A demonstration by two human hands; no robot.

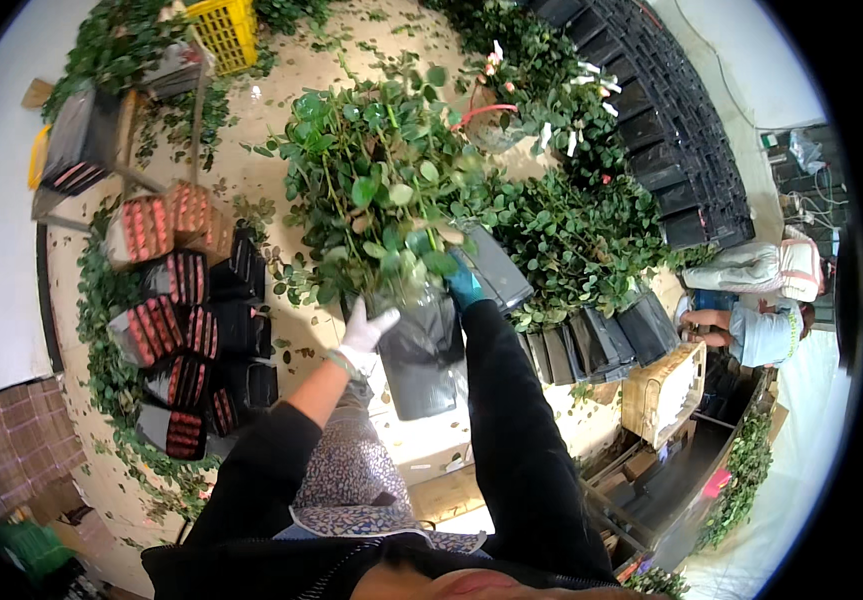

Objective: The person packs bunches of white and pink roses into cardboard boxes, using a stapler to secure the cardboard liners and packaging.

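Single head-worn fisheye; steep downward view, close over hands

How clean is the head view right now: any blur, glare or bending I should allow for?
Head view: strong fisheye, edges bend at the rim, black corners. The bunch is slightly motion-blurred at its top; left hand and right hand are sharp. The wet floor shows mild glare; light is even and soft.
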